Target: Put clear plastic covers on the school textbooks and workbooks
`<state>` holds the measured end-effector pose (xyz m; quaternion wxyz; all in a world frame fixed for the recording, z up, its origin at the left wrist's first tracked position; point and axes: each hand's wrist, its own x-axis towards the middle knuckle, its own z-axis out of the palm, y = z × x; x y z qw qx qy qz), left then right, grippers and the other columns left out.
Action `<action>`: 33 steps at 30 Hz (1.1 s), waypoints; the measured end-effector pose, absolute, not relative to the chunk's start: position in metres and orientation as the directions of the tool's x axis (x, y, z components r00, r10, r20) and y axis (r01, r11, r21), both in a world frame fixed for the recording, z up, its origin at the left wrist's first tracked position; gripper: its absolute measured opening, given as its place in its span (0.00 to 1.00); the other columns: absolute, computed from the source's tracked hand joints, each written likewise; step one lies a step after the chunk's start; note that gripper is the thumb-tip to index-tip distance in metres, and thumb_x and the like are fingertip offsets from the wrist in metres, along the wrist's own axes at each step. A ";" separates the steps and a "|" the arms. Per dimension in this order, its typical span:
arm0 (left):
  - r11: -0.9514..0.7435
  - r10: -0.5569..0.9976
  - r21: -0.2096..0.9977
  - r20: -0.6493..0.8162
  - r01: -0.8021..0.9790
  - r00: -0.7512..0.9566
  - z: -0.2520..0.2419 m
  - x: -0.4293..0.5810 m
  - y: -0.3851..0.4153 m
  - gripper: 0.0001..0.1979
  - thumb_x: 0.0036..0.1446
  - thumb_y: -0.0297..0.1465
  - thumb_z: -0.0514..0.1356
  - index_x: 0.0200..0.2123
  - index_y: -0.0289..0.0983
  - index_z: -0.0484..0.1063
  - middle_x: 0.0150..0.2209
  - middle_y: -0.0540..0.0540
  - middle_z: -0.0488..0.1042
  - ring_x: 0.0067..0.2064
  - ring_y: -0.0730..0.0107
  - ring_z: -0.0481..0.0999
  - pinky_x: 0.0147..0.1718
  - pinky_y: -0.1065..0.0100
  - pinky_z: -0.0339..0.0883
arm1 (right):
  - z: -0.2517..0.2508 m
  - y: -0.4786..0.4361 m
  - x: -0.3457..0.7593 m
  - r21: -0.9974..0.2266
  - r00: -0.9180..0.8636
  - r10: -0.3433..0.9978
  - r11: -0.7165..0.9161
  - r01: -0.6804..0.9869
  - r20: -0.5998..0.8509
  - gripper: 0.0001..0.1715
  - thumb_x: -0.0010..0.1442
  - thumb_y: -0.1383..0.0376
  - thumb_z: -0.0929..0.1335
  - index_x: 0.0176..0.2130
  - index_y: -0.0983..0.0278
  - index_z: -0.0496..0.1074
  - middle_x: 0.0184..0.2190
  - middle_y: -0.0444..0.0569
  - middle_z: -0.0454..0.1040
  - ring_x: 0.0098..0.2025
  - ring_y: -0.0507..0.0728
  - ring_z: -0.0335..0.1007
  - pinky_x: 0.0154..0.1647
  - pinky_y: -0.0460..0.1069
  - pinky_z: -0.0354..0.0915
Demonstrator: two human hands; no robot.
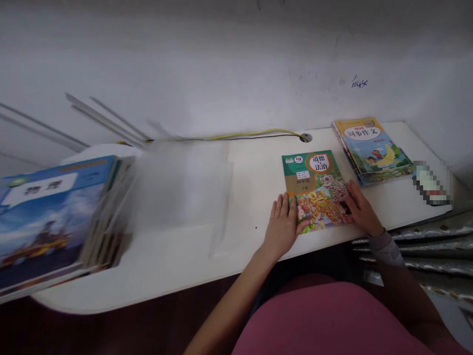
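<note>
A green-and-orange book (318,185) lay face up on the white surface (251,207), near its front edge. The person's left hand (284,222) rested at the book's eight o'clock, its grip unclosed, fingers straight and side by side along the edge, the thumb apart and over the cover. The right hand (362,209) touched the book's edge at four o'clock, its grip likewise loose, with a grey band (386,248) round the wrist. At two o'clock from the book sat a yellow-topped stack of books (375,145); at three o'clock, well apart, a pixelated object (431,186). A cable hole (306,138) stood at twelve o'clock, a yellow cable (244,133) running from it toward ten. Far off at nine o'clock was a taller, blue-topped stack (48,217), its right side blurred.
</note>
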<state>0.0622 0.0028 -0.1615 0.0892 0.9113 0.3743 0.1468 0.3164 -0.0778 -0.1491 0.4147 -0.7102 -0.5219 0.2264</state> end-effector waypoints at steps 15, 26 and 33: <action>-0.619 0.774 0.402 0.164 0.675 0.612 -0.137 0.024 0.009 0.29 0.63 0.31 0.49 0.65 0.30 0.49 0.66 0.29 0.51 0.68 0.48 0.42 0.61 0.41 0.46 | -0.075 -0.007 0.235 -0.351 -0.544 0.813 0.582 0.734 0.209 0.27 0.65 0.62 0.58 0.60 0.71 0.61 0.64 0.55 0.57 0.68 0.59 0.45 0.67 0.60 0.49; -0.408 0.910 0.586 0.199 0.700 0.364 -0.155 -0.038 0.009 0.29 0.63 0.30 0.46 0.66 0.32 0.45 0.64 0.31 0.56 0.67 0.53 0.51 0.61 0.46 0.53 | -0.087 0.017 0.175 0.009 -0.613 0.788 0.614 0.790 0.066 0.23 0.62 0.63 0.63 0.55 0.70 0.67 0.61 0.59 0.63 0.65 0.62 0.54 0.66 0.60 0.47; -0.447 0.893 0.456 0.184 0.769 0.410 -0.150 -0.027 0.007 0.33 0.62 0.40 0.51 0.64 0.28 0.48 0.64 0.28 0.55 0.67 0.45 0.47 0.62 0.44 0.47 | -0.091 0.017 0.166 0.064 -0.643 0.765 0.640 0.766 0.046 0.23 0.63 0.61 0.62 0.55 0.70 0.67 0.60 0.58 0.65 0.64 0.62 0.55 0.65 0.60 0.46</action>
